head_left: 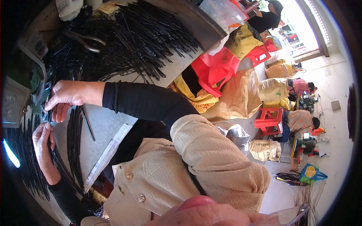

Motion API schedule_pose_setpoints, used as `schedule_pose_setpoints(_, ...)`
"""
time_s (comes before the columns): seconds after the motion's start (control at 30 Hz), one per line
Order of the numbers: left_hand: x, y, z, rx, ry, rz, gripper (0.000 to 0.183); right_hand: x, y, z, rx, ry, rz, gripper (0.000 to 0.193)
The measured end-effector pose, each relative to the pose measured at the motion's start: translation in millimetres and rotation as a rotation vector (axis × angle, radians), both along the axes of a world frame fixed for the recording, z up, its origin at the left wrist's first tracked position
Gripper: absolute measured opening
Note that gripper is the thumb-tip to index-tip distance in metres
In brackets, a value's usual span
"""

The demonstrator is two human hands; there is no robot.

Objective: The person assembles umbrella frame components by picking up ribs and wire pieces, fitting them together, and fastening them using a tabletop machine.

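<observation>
My right hand point(71, 98) pinches a thin black strip point(49, 116) between thumb and fingers. My left hand point(43, 142), nearer the lower left, is closed around the same strip with its thumb against the fingers. What the strip is made of cannot be made out. Beside the hands stands a bench device with a curved grey metal arm point(42, 81). Long black strips point(75, 145) lie in a bundle right of my left hand, with more black strips point(28, 162) on its other side. Far ahead, a large heap of black strips point(151, 41) covers the worktable.
Pliers point(91, 48) lie on the heap. The pale tabletop point(103, 124) has a light edge strip near my body. Over to the right are red bags point(217, 69), woven sacks point(239, 98) and a red stool point(268, 119). Several other people point(301, 121) sit at machines farther off.
</observation>
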State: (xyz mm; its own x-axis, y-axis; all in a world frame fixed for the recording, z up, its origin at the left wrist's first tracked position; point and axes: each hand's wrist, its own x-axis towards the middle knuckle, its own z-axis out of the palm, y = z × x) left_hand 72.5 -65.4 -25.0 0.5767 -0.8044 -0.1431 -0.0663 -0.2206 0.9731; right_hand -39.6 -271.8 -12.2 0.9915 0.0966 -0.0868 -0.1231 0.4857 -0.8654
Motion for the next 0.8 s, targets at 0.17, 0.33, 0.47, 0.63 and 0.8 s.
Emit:
schedule_pose_setpoints(0.17, -3, -2, -2, 0.019, 0.025, 0.02, 0.022, -2, 2, -4, 0.04, -0.001, -0.006, 0.022)
schedule_pose_setpoints(0.33, -8, -4, 15, 0.034, -0.078, -0.057, 0.029, 7, -1, -2, 0.079, 0.015, 0.048, 0.025)
schedule_pose_setpoints(0.47, -24, -1, 36, 0.042, -0.081, -0.016, 0.038, 7, 3, 5, -0.049, 0.044, 0.019, 0.028)
schedule_pose_setpoints(0.63, -4, 14, 37, 0.074, -0.011, 0.036, 0.048, 5, 0, 2, -0.054, 0.02, -0.158, 0.028)
schedule_pose_setpoints(0.8, 5, 22, 21, -0.13, 0.104, 0.099, 0.035, 8, 7, -4, 0.013, -0.017, -0.204, 0.022)
